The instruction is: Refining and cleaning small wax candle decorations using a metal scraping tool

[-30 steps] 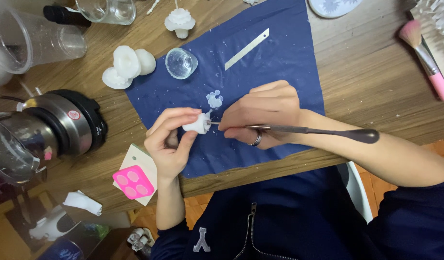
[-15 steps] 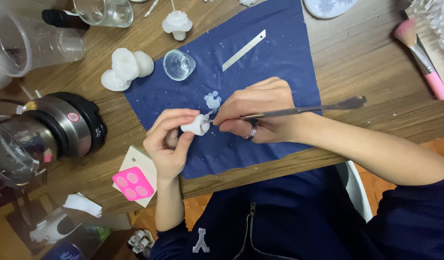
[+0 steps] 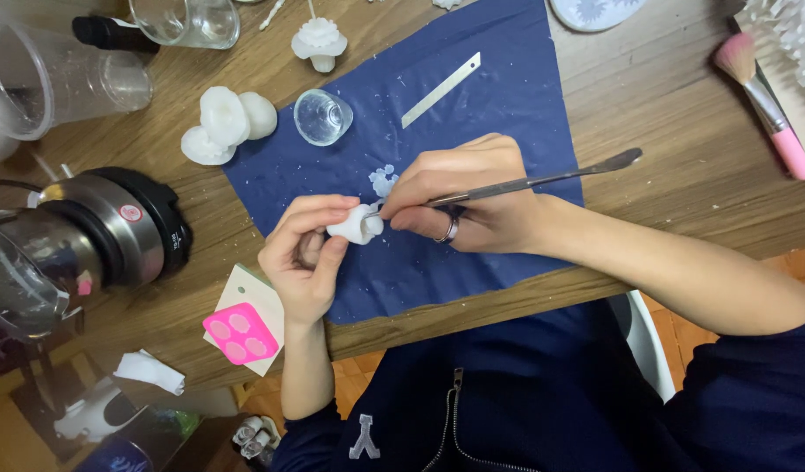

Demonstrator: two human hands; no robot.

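The left hand (image 3: 304,262) pinches a small white wax piece (image 3: 354,225) over the blue cloth (image 3: 472,114), the right hand (image 3: 468,197) grips a thin metal tool (image 3: 542,181) with its tip on the piece, and 1 pink mould (image 3: 239,333) lies near-left on the bench (image 3: 673,131).

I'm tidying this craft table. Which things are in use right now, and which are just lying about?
In use:
left hand holding the small white piece
right hand holding the metal tool
blue cloth beneath

Lying about:
metal strip
pink brush
small glass cup
white pieces
pink mould
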